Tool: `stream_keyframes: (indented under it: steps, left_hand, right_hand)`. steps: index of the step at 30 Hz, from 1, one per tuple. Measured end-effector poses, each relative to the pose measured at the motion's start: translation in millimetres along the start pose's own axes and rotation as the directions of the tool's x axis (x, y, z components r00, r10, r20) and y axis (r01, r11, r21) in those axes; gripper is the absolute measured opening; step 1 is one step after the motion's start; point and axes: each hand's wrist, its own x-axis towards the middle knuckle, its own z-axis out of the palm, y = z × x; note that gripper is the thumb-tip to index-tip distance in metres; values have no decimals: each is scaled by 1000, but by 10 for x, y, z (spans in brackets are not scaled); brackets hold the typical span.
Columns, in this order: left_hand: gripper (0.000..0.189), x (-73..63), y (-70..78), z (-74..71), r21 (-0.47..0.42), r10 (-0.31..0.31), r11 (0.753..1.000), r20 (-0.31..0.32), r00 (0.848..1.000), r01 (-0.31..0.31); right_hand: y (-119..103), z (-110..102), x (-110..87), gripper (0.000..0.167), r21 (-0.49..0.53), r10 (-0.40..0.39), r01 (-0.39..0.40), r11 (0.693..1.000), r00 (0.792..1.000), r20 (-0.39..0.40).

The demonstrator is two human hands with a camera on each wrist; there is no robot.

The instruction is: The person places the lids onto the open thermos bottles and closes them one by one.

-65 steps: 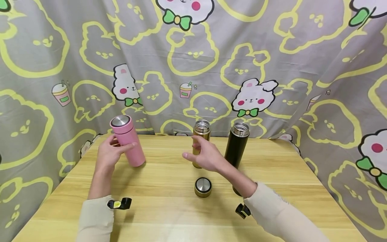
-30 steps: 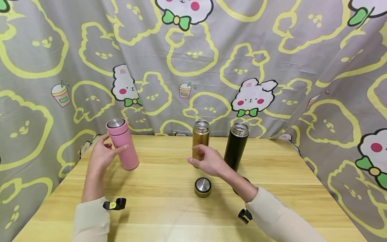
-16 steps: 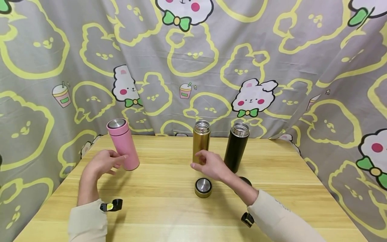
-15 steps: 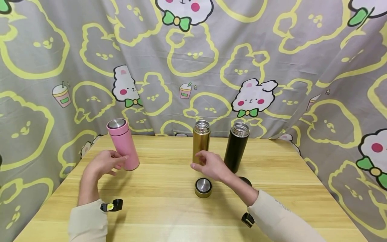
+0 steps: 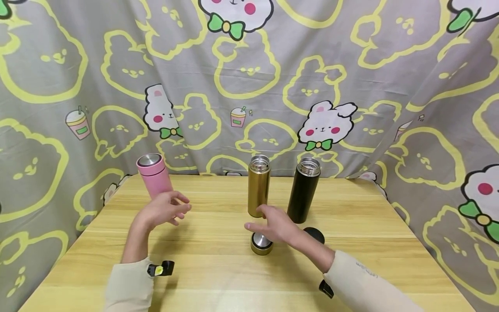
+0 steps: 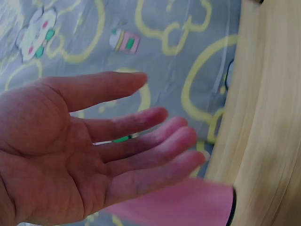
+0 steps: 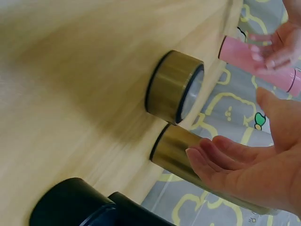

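Observation:
My left hand (image 5: 161,211) hovers in front of the pink thermos (image 5: 153,175), fingers loosely extended and the palm bare in the left wrist view. That thermos stands upright with its lid on, its lower part hidden behind the hand. My right hand (image 5: 276,224) is over the gold lid (image 5: 261,248), covering part of it; its fingers are relaxed and hold nothing. Just behind stands the gold thermos (image 5: 259,186), its steel mouth uncovered. In the right wrist view the gold lid (image 7: 171,87) rests on the table below the hand, apart from the fingertips.
A black thermos (image 5: 304,190), also uncapped, stands right of the gold one. Its black lid (image 5: 314,234) lies in front of it, partly behind my right forearm. A patterned curtain (image 5: 249,86) hangs behind the wooden table (image 5: 218,268).
My left hand first set the pink thermos farther left, released it, then came away rightward. My right hand has lowered from beside the gold thermos to the gold lid.

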Motion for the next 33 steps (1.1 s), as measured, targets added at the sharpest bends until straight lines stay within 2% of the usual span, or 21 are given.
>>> stream_keyframes:
  steps: [3, 7, 15, 25, 33]
  left_hand:
    - [41, 68, 85, 132, -10, 27, 1000, -23, 999, -27]
    - [40, 164, 167, 308, -20, 28, 999, -69, 997, -29]
    - [38, 280, 260, 587, -52, 54, 997, -94, 994, -59]
    - [30, 337, 258, 717, -85, 42, 995, -133, 990, -54]
    - [26, 351, 257, 749, -109, 25, 993, -127, 992, -39]
  right_hand:
    - [36, 36, -42, 62, -10, 2, -1, 1000, 999, 36]
    - [71, 85, -79, 66, -25, 14, -12, 1000, 998, 67]
    - [100, 169, -130, 74, -82, -11, 16, 996, 998, 62]
    - [181, 246, -145, 72, -112, -70, 76, 991, 996, 60]
    - [174, 252, -132, 64, -113, -65, 71, 991, 996, 56]
